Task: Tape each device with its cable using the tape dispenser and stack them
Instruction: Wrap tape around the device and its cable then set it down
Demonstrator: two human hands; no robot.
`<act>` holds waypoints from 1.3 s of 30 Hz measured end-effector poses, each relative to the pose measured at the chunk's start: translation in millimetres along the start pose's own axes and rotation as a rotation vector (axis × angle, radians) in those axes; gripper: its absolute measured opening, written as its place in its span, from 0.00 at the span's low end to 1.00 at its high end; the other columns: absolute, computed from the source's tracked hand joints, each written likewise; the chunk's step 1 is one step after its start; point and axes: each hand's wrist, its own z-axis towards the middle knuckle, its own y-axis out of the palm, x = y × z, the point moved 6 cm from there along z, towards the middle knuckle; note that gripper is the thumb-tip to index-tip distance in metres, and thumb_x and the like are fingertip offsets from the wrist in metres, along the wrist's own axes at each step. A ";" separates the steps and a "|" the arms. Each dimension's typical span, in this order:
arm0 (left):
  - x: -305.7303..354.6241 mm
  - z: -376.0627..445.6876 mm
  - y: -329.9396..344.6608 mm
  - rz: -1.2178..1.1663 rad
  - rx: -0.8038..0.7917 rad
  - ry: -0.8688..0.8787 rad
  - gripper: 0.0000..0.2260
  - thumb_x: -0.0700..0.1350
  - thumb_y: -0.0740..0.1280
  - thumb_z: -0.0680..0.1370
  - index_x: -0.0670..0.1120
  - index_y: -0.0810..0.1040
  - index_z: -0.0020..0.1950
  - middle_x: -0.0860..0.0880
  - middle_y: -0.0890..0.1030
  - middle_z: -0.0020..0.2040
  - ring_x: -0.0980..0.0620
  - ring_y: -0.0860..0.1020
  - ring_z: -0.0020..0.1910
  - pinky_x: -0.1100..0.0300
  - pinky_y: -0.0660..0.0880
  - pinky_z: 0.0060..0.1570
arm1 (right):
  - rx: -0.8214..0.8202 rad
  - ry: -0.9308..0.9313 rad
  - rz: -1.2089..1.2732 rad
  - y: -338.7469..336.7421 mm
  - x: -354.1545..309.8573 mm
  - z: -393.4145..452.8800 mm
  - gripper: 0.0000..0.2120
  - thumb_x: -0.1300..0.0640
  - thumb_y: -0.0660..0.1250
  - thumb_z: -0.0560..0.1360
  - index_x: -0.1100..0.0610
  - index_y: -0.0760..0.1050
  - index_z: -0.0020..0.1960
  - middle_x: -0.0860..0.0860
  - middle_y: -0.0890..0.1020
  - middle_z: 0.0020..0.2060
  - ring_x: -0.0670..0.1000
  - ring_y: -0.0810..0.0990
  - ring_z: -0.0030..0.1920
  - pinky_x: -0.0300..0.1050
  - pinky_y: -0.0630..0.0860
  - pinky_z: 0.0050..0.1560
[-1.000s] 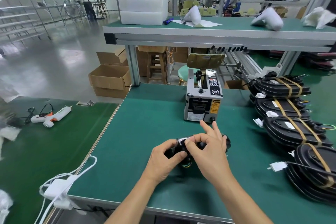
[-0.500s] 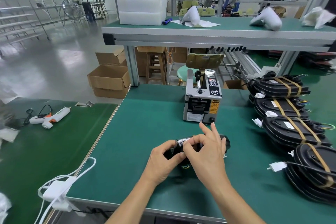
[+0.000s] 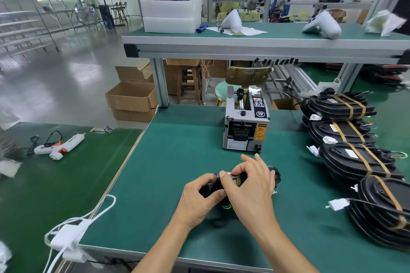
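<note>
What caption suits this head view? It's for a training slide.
Both hands wrap tape around a black device before the tape dispenser, beside taped stacks.

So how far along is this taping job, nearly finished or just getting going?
Well under way. Done: a row of taped devices is stacked at the table's right side, bands across each. In hand: the left hand and right hand grip one more device in front of the tape dispenser. Left: finishing and stacking it; I see no untaped ones waiting.
</note>
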 end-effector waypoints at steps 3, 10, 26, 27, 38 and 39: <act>-0.9 0.5 -0.3 0.011 -0.004 -0.008 0.15 0.62 0.76 0.76 0.57 0.86 0.60 0.59 0.87 0.49 0.60 0.82 0.48 0.65 0.76 0.52 | 0.045 -0.029 -0.010 1.9 0.9 -0.9 0.13 0.48 0.77 0.73 0.49 0.73 0.46 0.44 0.76 0.66 0.46 0.58 0.80 0.55 0.43 0.81; 0.4 -0.2 -2.5 0.034 0.017 -0.005 0.15 0.61 0.76 0.74 0.57 0.86 0.57 0.55 0.88 0.50 0.55 0.83 0.49 0.56 0.79 0.54 | 0.046 -0.020 -0.042 0.9 4.0 2.6 0.12 0.51 0.70 0.78 0.46 0.74 0.60 0.38 0.76 0.58 0.45 0.65 0.74 0.53 0.38 0.80; 3.5 -1.4 -2.7 0.005 0.006 0.012 0.17 0.64 0.78 0.72 0.57 0.86 0.55 0.54 0.87 0.47 0.56 0.83 0.48 0.61 0.77 0.52 | -0.034 0.558 0.334 3.6 39.5 148.2 0.08 0.70 0.67 0.77 0.61 0.82 0.45 0.59 0.86 0.48 0.56 0.87 0.36 0.53 0.86 0.52; 3.9 -1.2 -2.7 0.002 0.005 0.012 0.17 0.64 0.78 0.72 0.58 0.86 0.55 0.54 0.87 0.48 0.56 0.83 0.48 0.62 0.77 0.52 | -0.030 0.580 0.399 7.2 41.3 150.2 0.08 0.71 0.67 0.77 0.60 0.81 0.46 0.59 0.85 0.50 0.54 0.86 0.34 0.49 0.86 0.48; 6.1 -2.0 -2.0 -0.030 -0.002 -0.004 0.16 0.63 0.79 0.70 0.57 0.86 0.53 0.52 0.87 0.46 0.56 0.82 0.46 0.62 0.77 0.50 | 0.029 0.692 0.656 28.9 41.6 157.8 0.09 0.70 0.59 0.82 0.66 0.76 0.57 0.56 0.83 0.47 0.49 0.83 0.26 0.38 0.76 0.30; 6.9 -2.1 -2.1 -0.037 -0.002 -0.005 0.16 0.63 0.79 0.70 0.58 0.86 0.53 0.53 0.87 0.46 0.57 0.82 0.46 0.63 0.77 0.50 | 0.026 0.699 0.676 30.4 40.4 157.6 0.06 0.68 0.60 0.82 0.66 0.75 0.55 0.57 0.83 0.47 0.47 0.82 0.23 0.37 0.76 0.28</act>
